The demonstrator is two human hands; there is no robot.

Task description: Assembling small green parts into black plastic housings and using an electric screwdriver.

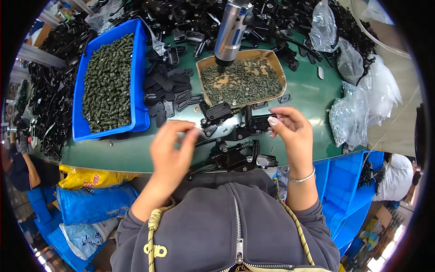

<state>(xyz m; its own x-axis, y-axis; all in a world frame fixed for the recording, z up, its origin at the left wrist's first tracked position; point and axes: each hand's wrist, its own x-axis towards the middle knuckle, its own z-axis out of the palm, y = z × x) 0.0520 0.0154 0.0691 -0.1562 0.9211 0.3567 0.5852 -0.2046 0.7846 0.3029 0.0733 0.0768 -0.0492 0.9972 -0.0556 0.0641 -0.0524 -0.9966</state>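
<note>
The right hand [292, 131] is raised over the near edge of the worktop [312, 102], its thumb and fingertips pinched on the right end of a black lever assembly [253, 123] that lies just to its left, the wrist below it ringed by a thin silver bracelet [302, 177]. The left hand [174, 149] is blurred; its fingers are curled together near the left end of the same cluster of parts, and it looks to be pinching something small, though what it is cannot be made out. Between the two hands, closer to the body, lies a second black assembly [235, 157] with shiny bolts, resting on the worktop's near edge. Just beyond the hands sits a brown cardboard tray [277, 68] filled with small dark screws [242, 82], and a grey and blue power screwdriver [232, 29] hangs tip-down over the tray's far left corner. To the left of the tray is a loose heap of flat black plates [165, 93], and further left a blue plastic bin [138, 81] holds a deep layer of dark threaded fasteners [108, 81]. Along the far edge and the left side of the worktop lie piles of black levers and brackets [50, 99]. To the right stand clear plastic bags [358, 113], some holding small silvery parts. Beneath the worktop's near left edge are yellow and blue sacks [95, 190], and at the lower right are blue crates [344, 190].
</note>
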